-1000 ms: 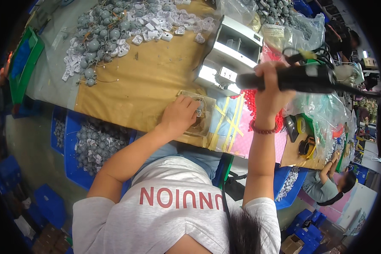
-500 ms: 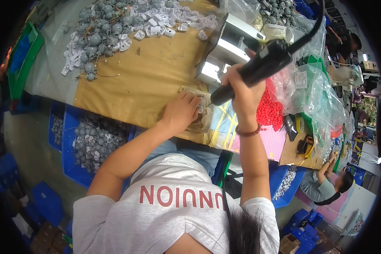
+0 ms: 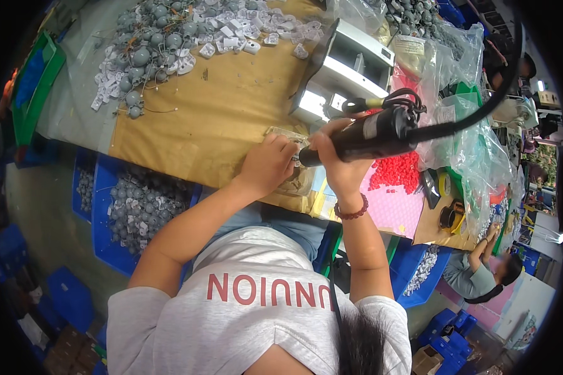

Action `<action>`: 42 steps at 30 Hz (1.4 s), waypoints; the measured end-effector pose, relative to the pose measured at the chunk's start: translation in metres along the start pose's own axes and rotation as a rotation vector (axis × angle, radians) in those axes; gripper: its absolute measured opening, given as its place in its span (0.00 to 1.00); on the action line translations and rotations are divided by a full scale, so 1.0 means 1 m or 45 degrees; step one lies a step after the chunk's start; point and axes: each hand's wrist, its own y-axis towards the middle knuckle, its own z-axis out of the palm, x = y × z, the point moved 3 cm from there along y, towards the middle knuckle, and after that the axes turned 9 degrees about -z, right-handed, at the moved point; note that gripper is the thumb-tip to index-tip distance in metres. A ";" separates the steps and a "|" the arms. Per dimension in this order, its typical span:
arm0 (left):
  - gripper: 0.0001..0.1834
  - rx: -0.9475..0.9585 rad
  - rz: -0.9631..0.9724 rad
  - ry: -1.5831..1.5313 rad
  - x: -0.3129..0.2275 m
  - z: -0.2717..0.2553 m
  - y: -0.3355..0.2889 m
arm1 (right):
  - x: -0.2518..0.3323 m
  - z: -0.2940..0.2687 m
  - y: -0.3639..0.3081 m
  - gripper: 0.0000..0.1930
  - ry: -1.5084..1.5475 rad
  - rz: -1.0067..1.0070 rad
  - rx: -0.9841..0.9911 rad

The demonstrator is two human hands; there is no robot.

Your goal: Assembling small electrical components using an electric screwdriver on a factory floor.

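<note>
My right hand (image 3: 341, 164) is wrapped round a black electric screwdriver (image 3: 375, 134) lying nearly level, its tip end pointing left. That tip end meets the fingertips of my left hand (image 3: 270, 164). The left fingers are curled down on a small pale part, mostly hidden by them and the screwdriver. Beneath lies a clear, block-like fixture (image 3: 299, 185) at the table's near edge. A thick black cable (image 3: 466, 125) runs from the screwdriver's back end toward the upper right.
Grey ball-shaped parts with wires (image 3: 141, 57) and white plastic pieces (image 3: 228, 42) are heaped at the far left. A white-and-black metal housing (image 3: 347, 59) stands beyond my hands. Red pieces (image 3: 397, 172) lie right. Blue bins (image 3: 100, 212) sit below the table; a co-worker (image 3: 475, 275) is at right.
My right hand has brought the screwdriver left and down, from beside the fixture to the left fingertips, and tilted it flatter. My left hand has hardly moved.
</note>
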 end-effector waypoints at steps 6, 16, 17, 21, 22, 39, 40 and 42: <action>0.17 0.099 -0.035 -0.012 0.003 -0.001 0.001 | 0.004 0.010 -0.021 0.05 0.015 -0.056 0.139; 0.17 0.093 -0.029 -0.088 0.004 -0.001 0.003 | -0.021 0.003 -0.048 0.15 0.011 0.095 0.456; 0.17 0.088 -0.026 -0.091 0.004 -0.001 0.003 | -0.026 0.004 -0.050 0.14 -0.052 0.039 0.429; 0.18 0.090 -0.058 -0.090 0.001 -0.003 0.003 | -0.006 0.010 -0.032 0.07 0.256 0.074 0.037; 0.18 0.076 -0.061 -0.085 0.002 -0.003 0.002 | 0.006 0.011 -0.022 0.04 0.438 0.183 -0.112; 0.20 -0.056 0.036 -0.137 -0.007 -0.012 -0.011 | -0.035 -0.052 -0.059 0.10 -0.381 0.115 -0.231; 0.20 -0.058 0.044 -0.129 -0.007 -0.011 -0.011 | -0.038 -0.033 -0.063 0.11 -0.276 0.202 -0.111; 0.20 -0.048 0.052 -0.117 -0.007 -0.010 -0.011 | -0.055 -0.008 -0.070 0.09 -0.043 0.401 -0.036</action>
